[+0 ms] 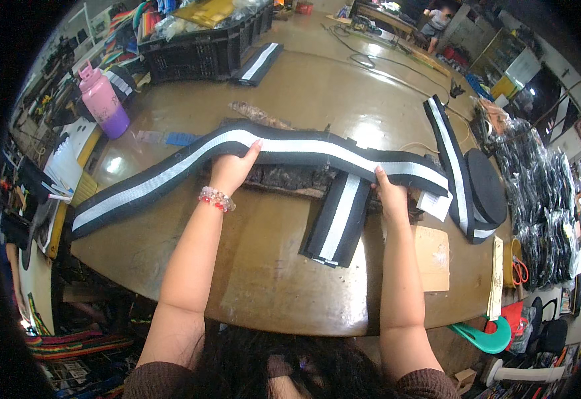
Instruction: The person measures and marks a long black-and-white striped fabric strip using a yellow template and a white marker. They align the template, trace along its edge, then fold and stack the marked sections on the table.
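Two hands on one long black elastic band with a white centre stripe (237, 143), stretched across a brown wooden worktable (270, 279).

Band's long axis runs left to right, its far left end trailing toward the table edge, well beyond the left hand (232, 166), which grips the near edge, thumb under and fingers curled over. Right hand (391, 196) pinches the band near its right end, beside a folded stack of the same banding (337, 223). Further out: coiled roll of black webbing (484, 189), pink water bottle (103, 101), black plastic crate (204, 46), bagged black goods (546, 206).
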A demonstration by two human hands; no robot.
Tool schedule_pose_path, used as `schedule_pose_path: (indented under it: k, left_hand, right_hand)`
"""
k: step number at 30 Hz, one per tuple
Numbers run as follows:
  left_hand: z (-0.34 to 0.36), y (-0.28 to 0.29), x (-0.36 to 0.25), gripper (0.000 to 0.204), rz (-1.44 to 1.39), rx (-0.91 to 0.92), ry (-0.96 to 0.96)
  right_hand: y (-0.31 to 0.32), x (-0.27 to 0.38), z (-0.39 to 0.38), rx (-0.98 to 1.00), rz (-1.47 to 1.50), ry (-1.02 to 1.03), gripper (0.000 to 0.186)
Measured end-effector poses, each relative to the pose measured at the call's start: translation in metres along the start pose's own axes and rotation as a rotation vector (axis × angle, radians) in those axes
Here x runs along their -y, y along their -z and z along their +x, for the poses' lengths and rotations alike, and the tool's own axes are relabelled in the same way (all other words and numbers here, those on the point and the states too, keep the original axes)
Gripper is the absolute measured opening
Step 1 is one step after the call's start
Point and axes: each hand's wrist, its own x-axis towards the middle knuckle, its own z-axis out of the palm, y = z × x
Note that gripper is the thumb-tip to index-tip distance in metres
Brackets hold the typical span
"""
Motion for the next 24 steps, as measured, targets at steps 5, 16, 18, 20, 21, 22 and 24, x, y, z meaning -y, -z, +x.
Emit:
schedule_pose_path:
  k: [5, 16, 18, 20, 21, 22, 24]
  left_hand:
    - [0.0001, 0.0003, -0.0016, 0.039, 0.048, 0.056, 0.072]
    - [0.0011, -0.0005, 0.0005, 0.040, 0.043, 0.028, -0.034]
    - [0.0007, -0.0005, 0.0005, 0.040, 0.039, 0.022, -0.036]
    - [0.0001, -0.0006, 0.0001, 0.040, 0.025, 0.013, -0.030]
    - [0.0000, -0.0007, 0.0001, 0.039, 0.024, 0.015, -0.025]
    - [-0.0001, -0.0008, 0.0000, 0.039, 0.025, 0.027, -0.012]
    - [0.0001, -0.0012, 0.0005, 0.038, 0.023, 0.028, -0.016]
  right_hand:
    - [-0.0016, -0.0028, 0.0012, -0.017, 0.070, 0.027, 0.034]
    - [-0.0038, -0.0011, -0.0008, -0.014, 0.045, 0.043, 0.032]
    - [-0.0046, -0.0024, -0.0009, -0.033, 0.059, 0.076, 0.032]
    - [-0.0054, -0.0033, -0.0012, -0.040, 0.094, 0.091, 0.031]
    - [-0.0056, -0.0036, -0.0013, -0.034, 0.106, 0.095, 0.031]
    - [-0.0054, -0.0036, -0.0014, -0.037, 0.096, 0.089, 0.031]
    - [-0.0046, -0.0035, -0.0014, -0.032, 0.070, 0.076, 0.030]
